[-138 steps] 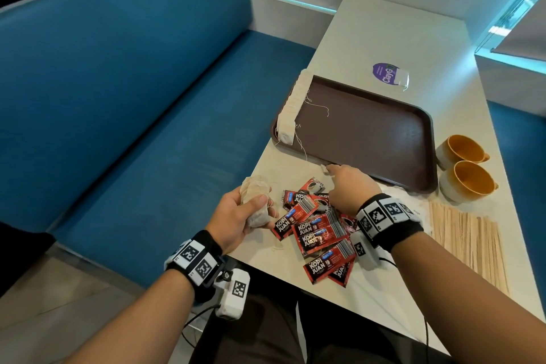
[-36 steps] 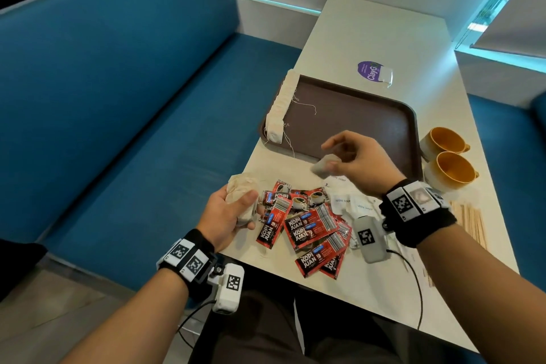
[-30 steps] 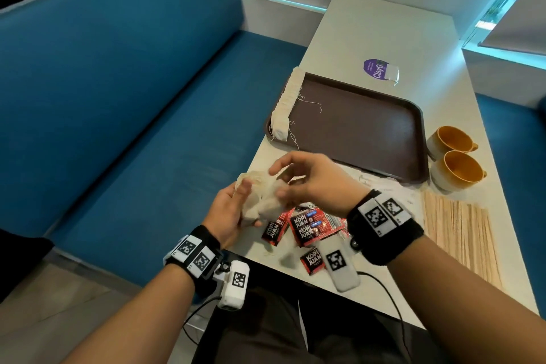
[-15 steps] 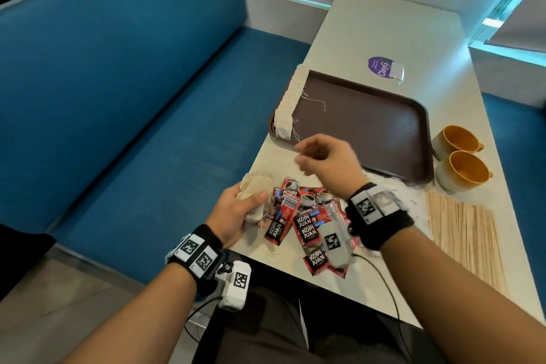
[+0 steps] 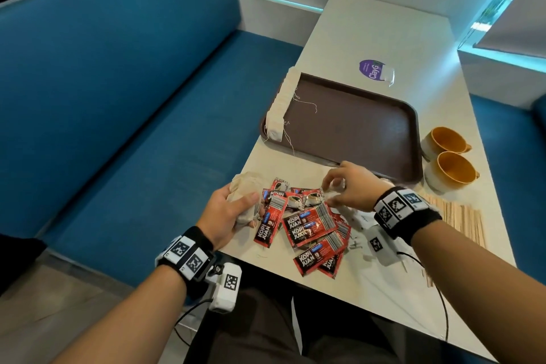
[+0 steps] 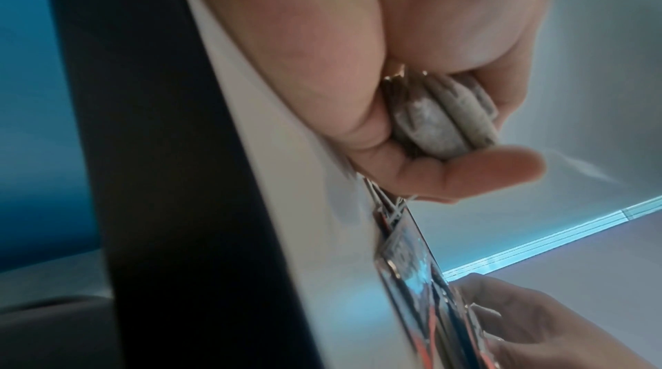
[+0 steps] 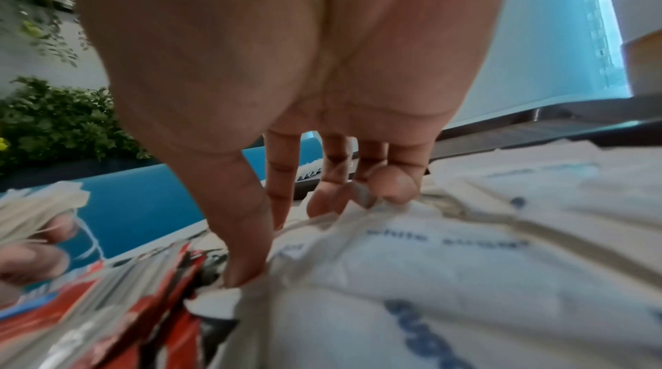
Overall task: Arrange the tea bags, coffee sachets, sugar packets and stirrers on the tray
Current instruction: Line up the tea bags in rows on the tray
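Observation:
My left hand (image 5: pixel 233 210) grips a small stack of tea bags (image 6: pixel 433 128) at the table's near left edge. A row of tea bags (image 5: pixel 279 103) lines the left rim of the brown tray (image 5: pixel 410 115). Red coffee sachets (image 5: pixel 307 224) lie scattered in front of me. My right hand (image 5: pixel 332 189) is down on the pile just right of them. Its thumb and curled fingertips (image 7: pixel 358 196) pinch the edge of a white sugar packet (image 7: pixel 412 262). More sugar packets (image 5: pixel 359 217) lie under that wrist. Wooden stirrers (image 5: pixel 461 216) lie at the right.
Two yellow-lined cups (image 5: pixel 450 174) stand right of the tray, above the stirrers. A purple label (image 5: pixel 370 69) sits beyond the tray's far edge. The table (image 5: pixel 384 18) runs on to the wall. A blue bench (image 5: pixel 133 97) lies along its left side.
The right hand brought a tea bag to the left hand's stack, let it go, then dropped back onto the pile by the sugar packets. The left hand stayed put.

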A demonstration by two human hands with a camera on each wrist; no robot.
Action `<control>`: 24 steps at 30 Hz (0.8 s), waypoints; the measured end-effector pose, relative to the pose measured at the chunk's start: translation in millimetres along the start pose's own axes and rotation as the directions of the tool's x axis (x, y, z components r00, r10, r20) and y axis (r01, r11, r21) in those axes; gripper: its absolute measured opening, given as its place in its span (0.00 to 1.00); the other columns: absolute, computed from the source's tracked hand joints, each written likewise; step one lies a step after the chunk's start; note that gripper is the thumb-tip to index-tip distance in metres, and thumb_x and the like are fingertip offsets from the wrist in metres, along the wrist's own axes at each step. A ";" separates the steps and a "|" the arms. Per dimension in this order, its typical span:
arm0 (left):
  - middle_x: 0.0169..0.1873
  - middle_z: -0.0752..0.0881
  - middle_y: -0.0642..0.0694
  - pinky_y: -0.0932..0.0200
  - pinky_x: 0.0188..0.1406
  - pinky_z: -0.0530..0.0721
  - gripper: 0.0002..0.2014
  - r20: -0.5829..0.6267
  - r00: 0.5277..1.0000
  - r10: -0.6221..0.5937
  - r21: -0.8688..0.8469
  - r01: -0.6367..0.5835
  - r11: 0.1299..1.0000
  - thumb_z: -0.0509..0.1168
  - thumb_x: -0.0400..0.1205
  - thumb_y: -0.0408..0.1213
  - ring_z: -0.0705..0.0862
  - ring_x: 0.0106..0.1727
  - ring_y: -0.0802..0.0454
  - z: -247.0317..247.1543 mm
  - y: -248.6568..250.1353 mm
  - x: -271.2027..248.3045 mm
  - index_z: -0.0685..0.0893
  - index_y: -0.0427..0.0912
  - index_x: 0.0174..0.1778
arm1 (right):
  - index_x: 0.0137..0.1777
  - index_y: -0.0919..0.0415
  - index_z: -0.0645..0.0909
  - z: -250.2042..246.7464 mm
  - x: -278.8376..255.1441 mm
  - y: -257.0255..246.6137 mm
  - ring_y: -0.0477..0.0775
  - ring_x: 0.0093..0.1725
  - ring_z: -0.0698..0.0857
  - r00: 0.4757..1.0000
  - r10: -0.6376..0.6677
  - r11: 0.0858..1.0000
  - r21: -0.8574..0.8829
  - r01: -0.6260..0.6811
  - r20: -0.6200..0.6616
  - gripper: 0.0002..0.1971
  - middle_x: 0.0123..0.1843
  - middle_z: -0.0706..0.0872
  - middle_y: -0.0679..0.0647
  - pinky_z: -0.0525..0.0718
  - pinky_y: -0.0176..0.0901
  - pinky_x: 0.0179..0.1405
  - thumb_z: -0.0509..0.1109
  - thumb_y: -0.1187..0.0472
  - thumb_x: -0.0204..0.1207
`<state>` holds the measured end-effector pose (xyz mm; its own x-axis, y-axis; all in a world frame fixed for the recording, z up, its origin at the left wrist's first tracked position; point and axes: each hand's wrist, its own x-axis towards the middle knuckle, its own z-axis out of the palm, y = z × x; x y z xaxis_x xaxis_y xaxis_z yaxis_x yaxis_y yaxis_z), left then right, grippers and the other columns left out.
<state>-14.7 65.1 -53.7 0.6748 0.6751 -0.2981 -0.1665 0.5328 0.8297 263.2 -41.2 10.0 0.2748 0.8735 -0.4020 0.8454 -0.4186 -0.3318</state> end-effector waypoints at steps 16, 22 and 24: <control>0.41 0.88 0.36 0.55 0.25 0.84 0.18 -0.017 1.000 -0.017 0.000 0.017 1.000 0.77 0.78 0.33 0.87 0.36 0.46 -0.2 0.6 -0.1 0.81 0.32 0.61 | 0.55 0.41 0.87 -4.9 1.7 2.2 0.45 0.55 0.78 0.998 -0.024 0.995 -0.091 0.029 0.054 0.15 0.52 0.82 0.42 0.81 0.45 0.55 0.82 0.50 0.68; 0.39 0.87 0.36 0.55 0.24 0.84 0.19 -0.022 1.000 0.005 0.006 -0.005 1.000 0.75 0.75 0.35 0.87 0.36 0.44 1.2 0.0 -0.5 0.82 0.33 0.59 | 0.50 0.45 0.89 -6.9 -1.0 7.9 0.47 0.49 0.82 0.995 -0.029 0.997 -0.080 0.021 -0.101 0.03 0.49 0.82 0.44 0.77 0.37 0.46 0.77 0.54 0.79; 0.41 0.87 0.34 0.54 0.25 0.84 0.21 -0.022 1.000 0.003 0.006 -0.002 1.000 0.77 0.74 0.36 0.87 0.37 0.43 0.8 -0.1 -0.3 0.82 0.32 0.60 | 0.48 0.44 0.86 -9.6 -5.0 9.3 0.47 0.48 0.82 0.989 -0.050 0.998 -0.047 0.044 -0.141 0.03 0.49 0.81 0.44 0.80 0.40 0.48 0.77 0.53 0.78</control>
<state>-14.3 64.4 -53.3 0.6585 0.6874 -0.3063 -0.1637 0.5281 0.8333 274.1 -47.1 17.1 0.2940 0.9196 -0.2607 0.8773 -0.3679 -0.3081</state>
